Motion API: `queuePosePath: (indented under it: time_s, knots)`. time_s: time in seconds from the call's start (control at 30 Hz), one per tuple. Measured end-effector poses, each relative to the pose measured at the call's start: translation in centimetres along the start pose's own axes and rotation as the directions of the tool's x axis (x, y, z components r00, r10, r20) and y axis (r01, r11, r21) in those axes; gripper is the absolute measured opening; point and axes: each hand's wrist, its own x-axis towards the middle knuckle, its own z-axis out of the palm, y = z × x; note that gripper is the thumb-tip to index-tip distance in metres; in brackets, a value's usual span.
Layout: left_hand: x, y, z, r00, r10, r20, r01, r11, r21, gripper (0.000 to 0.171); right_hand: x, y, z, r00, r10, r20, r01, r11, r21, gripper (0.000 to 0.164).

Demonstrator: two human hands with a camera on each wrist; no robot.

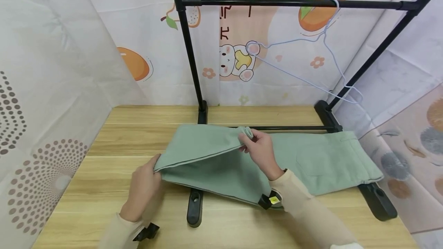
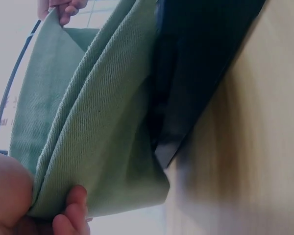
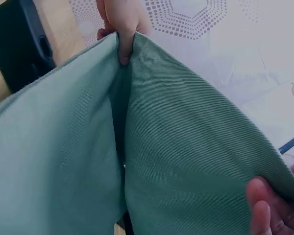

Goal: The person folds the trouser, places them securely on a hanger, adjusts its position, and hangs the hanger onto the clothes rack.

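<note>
A pair of green trousers (image 1: 327,160) lies across the foot of a black rack, waistband and a pocket at the right. Its left part is folded over, the upper layer lifted like a flap. My left hand (image 1: 143,187) grips the fold's left corner, thumb and fingers curled about the cloth (image 2: 103,127). Near the middle, my right hand (image 1: 261,153) pinches the raised end of the upper layer. In the right wrist view, the two layers of cloth (image 3: 186,127) part with a gap between them, and the left hand (image 3: 125,19) holds their far corner.
The black rack (image 1: 263,2) stands on a wooden table (image 1: 121,133), its feet (image 1: 195,210) partly under the trousers. A pale blue wire hanger (image 1: 294,40) hangs from the top bar at the right. Patterned cloth (image 1: 86,49) encloses the back and sides.
</note>
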Motion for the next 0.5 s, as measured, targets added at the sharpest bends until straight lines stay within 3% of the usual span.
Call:
queuePosePath:
  time_s: [0.3,0.5]
  knots:
    - [0.5,-2.2,-2.7,0.992,-0.058,-0.113,0.058,0.998,0.002,0.048,1.7,-1.8,3.6,0.994,-0.061,0.088,0.056,0.996,0.065,0.02]
    - [0.1,-4.1,-4.1,0.986,-0.114,-0.119,0.119,0.992,0.037,0.039,1.7,-2.5,6.0,0.984,-0.085,0.154,0.072,0.994,0.084,0.019]
